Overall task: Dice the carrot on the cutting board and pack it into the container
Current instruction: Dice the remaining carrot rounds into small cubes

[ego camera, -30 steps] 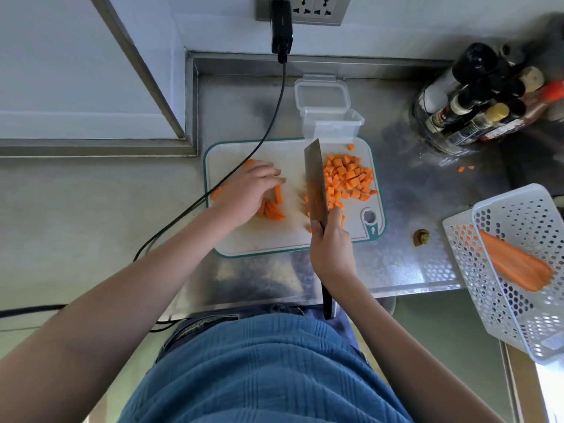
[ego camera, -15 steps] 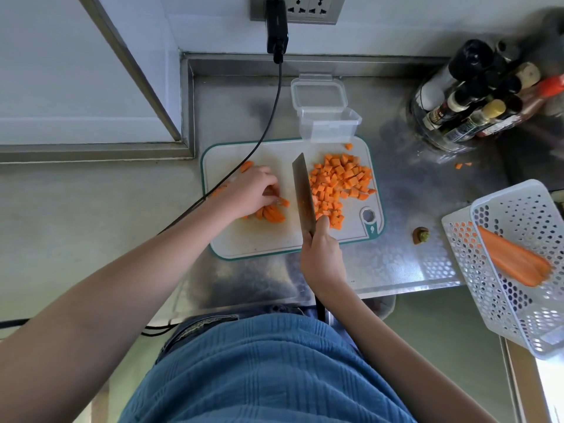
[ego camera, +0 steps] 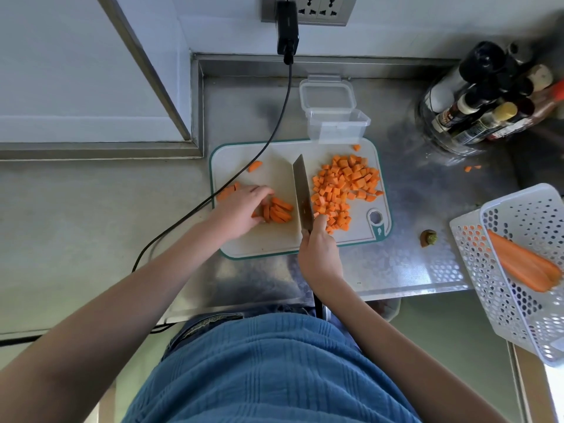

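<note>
Gripping the knife [ego camera: 302,193] upright on the board [ego camera: 276,239], the right hand [ego camera: 320,257] separates dice [ego camera: 341,190] from sticks [ego camera: 279,212] (left hand [ego camera: 241,212] fingers curled against them).

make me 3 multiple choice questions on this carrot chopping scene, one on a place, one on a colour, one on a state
1. Where does the pile of diced carrot lie?
A. on the cutting board, right of the knife blade
B. in the clear container
C. in the white basket

2. What colour is the cutting board's rim?
A. red
B. teal
C. black

3. What state is the clear container in?
A. shut and full
B. open and empty
C. open, half filled with carrot

Answers:
1 A: the cubes sit heaped on the board beside the blade.
2 B: a teal edge runs round the pale board.
3 B: its lid lies back and no carrot shows inside.
</note>
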